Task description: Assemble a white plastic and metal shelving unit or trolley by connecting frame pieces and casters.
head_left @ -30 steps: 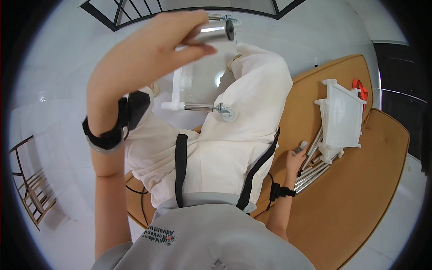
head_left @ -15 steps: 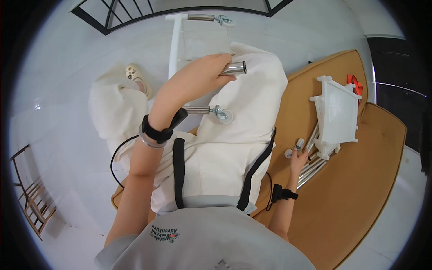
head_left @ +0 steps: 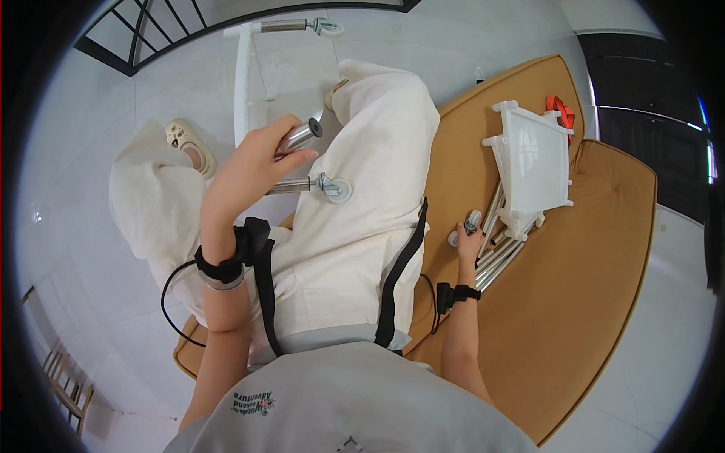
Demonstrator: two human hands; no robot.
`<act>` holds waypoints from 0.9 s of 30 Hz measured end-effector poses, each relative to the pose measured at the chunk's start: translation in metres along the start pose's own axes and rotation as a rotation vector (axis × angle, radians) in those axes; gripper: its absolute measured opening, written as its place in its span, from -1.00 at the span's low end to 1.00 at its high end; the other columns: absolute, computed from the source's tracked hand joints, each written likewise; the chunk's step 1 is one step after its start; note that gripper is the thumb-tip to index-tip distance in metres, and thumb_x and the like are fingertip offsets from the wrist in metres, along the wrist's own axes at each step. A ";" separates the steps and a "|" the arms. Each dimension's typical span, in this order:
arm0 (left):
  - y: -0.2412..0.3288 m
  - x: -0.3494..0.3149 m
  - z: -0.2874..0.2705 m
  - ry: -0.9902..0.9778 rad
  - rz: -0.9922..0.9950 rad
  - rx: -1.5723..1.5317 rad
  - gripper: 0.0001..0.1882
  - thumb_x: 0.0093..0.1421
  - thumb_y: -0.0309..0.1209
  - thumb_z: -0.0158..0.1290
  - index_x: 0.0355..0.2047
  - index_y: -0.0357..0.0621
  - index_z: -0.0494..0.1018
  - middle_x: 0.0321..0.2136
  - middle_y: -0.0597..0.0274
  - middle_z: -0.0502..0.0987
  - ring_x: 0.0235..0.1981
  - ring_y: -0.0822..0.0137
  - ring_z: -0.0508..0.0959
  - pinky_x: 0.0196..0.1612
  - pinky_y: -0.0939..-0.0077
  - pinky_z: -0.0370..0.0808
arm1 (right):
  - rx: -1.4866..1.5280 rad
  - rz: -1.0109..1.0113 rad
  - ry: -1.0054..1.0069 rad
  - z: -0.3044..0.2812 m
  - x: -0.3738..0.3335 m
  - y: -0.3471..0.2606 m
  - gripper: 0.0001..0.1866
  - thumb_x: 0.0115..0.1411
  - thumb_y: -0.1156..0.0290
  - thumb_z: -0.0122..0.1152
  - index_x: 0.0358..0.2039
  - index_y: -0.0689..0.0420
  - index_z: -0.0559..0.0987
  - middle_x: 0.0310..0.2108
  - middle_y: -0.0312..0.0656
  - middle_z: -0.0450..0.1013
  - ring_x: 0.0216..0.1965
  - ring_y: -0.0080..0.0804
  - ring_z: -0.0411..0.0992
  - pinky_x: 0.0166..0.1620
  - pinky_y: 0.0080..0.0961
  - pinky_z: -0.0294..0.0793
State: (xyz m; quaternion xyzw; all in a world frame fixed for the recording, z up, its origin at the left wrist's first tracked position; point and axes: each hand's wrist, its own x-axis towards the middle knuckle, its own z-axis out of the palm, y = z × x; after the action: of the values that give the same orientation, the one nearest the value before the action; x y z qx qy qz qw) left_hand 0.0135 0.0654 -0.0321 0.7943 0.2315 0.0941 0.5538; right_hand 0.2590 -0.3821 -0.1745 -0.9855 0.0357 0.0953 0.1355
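Observation:
My left hand (head_left: 253, 162) is wrapped round a short shiny metal tube (head_left: 300, 136) with a dark end, held above my lap. Next to it stands a white frame (head_left: 242, 90) with metal legs. One leg carries a caster wheel (head_left: 336, 189) near my thigh, and another caster (head_left: 326, 28) shows at the far end. On the tan sofa to my right, my right hand (head_left: 469, 243) has its fingers closed on a loose caster (head_left: 473, 220). A second white wheel (head_left: 453, 238) lies at the hand's left side.
Several metal tubes (head_left: 502, 264) lie on the tan sofa (head_left: 559, 317), partly under a stack of white plastic shelves (head_left: 536, 158). A red strap (head_left: 559, 111) is behind the shelves. A black metal railing (head_left: 140, 38) stands far left, and a wooden rack (head_left: 68, 385) near left.
My left hand has drawn the metal tube left and nearer, and the tube's end now tilts upward. My right hand stays by the loose casters. The whole view has shifted.

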 end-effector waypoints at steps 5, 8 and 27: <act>-0.001 -0.002 0.002 0.003 -0.029 0.000 -0.73 0.13 -0.39 0.14 -0.30 -0.28 0.31 -0.66 0.27 0.12 -0.60 0.43 0.11 -0.54 0.51 0.11 | -0.030 0.176 -0.009 -0.008 -0.026 -0.029 -0.15 0.06 -0.17 0.14 0.03 0.40 0.25 0.03 0.23 0.25 0.06 0.12 0.27 0.11 -0.15 0.24; -0.001 0.001 0.005 -0.006 -0.028 -0.007 -0.73 0.13 -0.38 0.14 -0.30 -0.28 0.31 -0.65 0.25 0.15 -0.59 0.42 0.12 -0.54 0.50 0.12 | -0.072 0.152 -0.108 -0.004 -0.028 -0.018 -0.21 0.07 -0.16 0.12 -0.02 0.37 0.29 -0.13 0.20 0.40 -0.06 0.14 0.38 0.04 -0.16 0.30; 0.037 -0.031 0.003 -0.137 -0.005 0.201 -0.75 0.21 -0.32 0.02 -0.18 -0.21 0.36 -0.34 0.07 0.44 -0.31 0.13 0.48 -0.25 0.39 0.40 | 1.361 -0.214 -0.787 -0.069 -0.089 -0.171 -0.74 0.13 0.37 -0.01 -0.19 0.22 0.37 -0.33 -0.12 0.37 -0.37 -0.39 0.38 -0.39 -0.55 0.32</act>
State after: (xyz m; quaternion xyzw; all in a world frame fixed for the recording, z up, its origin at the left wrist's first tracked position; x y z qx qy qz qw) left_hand -0.0031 0.0380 0.0047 0.8498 0.2033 0.0144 0.4860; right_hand 0.2003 -0.2325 -0.0468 -0.5782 -0.0591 0.3803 0.7195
